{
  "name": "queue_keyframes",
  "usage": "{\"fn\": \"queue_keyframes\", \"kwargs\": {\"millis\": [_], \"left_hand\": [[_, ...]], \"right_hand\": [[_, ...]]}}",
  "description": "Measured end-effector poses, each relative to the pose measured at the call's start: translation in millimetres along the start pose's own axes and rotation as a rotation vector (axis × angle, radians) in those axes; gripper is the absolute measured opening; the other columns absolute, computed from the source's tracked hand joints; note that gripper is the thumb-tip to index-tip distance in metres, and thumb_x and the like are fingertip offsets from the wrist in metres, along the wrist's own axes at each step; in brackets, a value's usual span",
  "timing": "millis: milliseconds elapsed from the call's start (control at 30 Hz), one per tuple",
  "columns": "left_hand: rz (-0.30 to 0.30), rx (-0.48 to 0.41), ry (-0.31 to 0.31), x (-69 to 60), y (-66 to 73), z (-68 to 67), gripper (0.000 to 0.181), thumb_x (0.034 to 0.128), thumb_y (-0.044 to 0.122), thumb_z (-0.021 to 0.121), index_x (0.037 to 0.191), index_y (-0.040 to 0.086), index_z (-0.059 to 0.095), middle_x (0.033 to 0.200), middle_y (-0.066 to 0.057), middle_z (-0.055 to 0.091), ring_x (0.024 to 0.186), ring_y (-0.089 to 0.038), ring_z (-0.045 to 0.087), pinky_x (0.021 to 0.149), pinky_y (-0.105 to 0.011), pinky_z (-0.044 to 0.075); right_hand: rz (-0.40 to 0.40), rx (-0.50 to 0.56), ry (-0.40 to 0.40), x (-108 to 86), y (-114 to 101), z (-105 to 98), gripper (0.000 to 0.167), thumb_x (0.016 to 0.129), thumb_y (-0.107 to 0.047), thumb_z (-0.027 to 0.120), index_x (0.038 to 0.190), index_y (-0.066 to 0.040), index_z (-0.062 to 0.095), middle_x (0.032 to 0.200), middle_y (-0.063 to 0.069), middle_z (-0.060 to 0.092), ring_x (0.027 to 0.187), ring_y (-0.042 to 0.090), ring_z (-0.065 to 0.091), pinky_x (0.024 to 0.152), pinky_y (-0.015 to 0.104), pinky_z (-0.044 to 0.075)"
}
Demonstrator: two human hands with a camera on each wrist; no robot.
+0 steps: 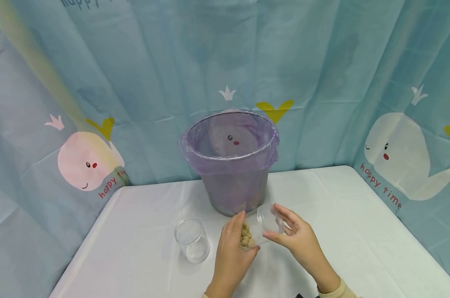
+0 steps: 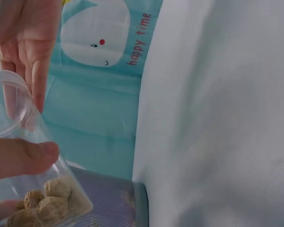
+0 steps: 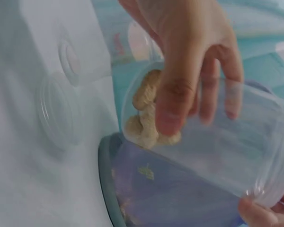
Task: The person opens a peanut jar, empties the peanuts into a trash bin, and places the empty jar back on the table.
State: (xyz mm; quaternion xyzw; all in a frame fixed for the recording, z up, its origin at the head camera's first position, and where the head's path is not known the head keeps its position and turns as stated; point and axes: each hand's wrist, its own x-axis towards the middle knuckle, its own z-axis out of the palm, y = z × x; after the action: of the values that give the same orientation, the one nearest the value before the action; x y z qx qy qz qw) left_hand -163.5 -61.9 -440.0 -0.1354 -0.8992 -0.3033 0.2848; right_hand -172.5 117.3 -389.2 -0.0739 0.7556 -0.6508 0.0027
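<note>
A clear plastic jar [image 1: 260,227] lies tilted in front of the bin, held by both hands. Peanuts in their shells [image 2: 52,203] are gathered at its bottom end. My left hand [image 1: 230,250] grips that end, thumb and fingers on opposite sides of the wall. With thumb and fingertips, my right hand [image 1: 299,238] holds the clear ringed rim at the other end. Whether a separate clear lid sits on that rim, I cannot tell. A second clear jar [image 1: 192,240] stands upright on the table, left of my left hand.
A mesh bin [image 1: 239,190] with a purple liner bag [image 1: 198,163] folded over its rim stands behind the hands. White cloth covers the table [image 1: 135,240]. A blue printed curtain [image 1: 154,82] hangs around the back and sides. Something dark [image 1: 300,296] shows at the front edge.
</note>
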Motion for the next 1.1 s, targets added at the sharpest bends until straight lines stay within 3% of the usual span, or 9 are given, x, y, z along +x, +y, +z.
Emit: {"fn": "queue_keyframes", "kwargs": {"millis": [133,367,833,933,1100], "left_hand": [[0.058,0.063,0.041,-1.6,0.7,-0.8,0.101,0.0550,0.013,0.097,0.143,0.007,0.049,0.135,-0.012,0.058,0.122,-0.029,0.058,0.100,-0.046,0.055],[0.061,0.045,0.047,-4.2,3.3,-1.5,0.100,0.0539,0.009,0.097,0.142,0.005,0.050,0.134,-0.014,0.060,0.124,-0.032,0.059,0.104,-0.053,0.051],[0.061,-0.009,0.095,-6.2,1.8,-3.7,0.099,0.0481,0.005,0.098,0.137,0.003,0.054,0.133,-0.011,0.062,0.122,-0.029,0.059,0.101,-0.041,0.055],[0.039,-0.030,0.086,-6.7,3.0,-4.0,0.098,0.0481,0.004,0.098,0.136,0.004,0.055,0.132,-0.010,0.062,0.120,-0.028,0.060,0.099,-0.042,0.057],[-0.043,-0.087,0.012,-7.6,5.5,-6.0,0.096,0.0529,0.005,0.097,0.139,0.007,0.053,0.135,-0.005,0.061,0.122,-0.027,0.060,0.099,-0.043,0.056]], "right_hand": [[0.030,-0.034,0.051,-0.7,-0.3,4.7,0.072,0.080,-0.021,0.084,0.143,-0.010,0.051,0.144,0.009,0.057,0.141,0.023,0.046,0.114,0.044,0.042],[0.018,-0.070,0.070,-2.6,1.7,8.2,0.071,0.080,-0.023,0.084,0.142,-0.008,0.053,0.142,0.010,0.058,0.139,0.028,0.049,0.113,0.050,0.040],[-0.111,-0.138,0.037,-3.9,5.8,10.4,0.072,0.080,-0.022,0.084,0.142,-0.002,0.052,0.144,0.016,0.055,0.133,0.036,0.053,0.107,0.045,0.045],[-0.146,-0.156,0.022,-4.0,5.8,8.9,0.073,0.079,-0.022,0.084,0.141,-0.002,0.053,0.144,0.015,0.055,0.133,0.037,0.053,0.107,0.048,0.046],[-0.219,-0.206,-0.028,-3.1,5.5,3.4,0.071,0.080,-0.022,0.084,0.141,-0.003,0.053,0.147,0.014,0.052,0.136,0.037,0.050,0.106,0.051,0.045]]}}
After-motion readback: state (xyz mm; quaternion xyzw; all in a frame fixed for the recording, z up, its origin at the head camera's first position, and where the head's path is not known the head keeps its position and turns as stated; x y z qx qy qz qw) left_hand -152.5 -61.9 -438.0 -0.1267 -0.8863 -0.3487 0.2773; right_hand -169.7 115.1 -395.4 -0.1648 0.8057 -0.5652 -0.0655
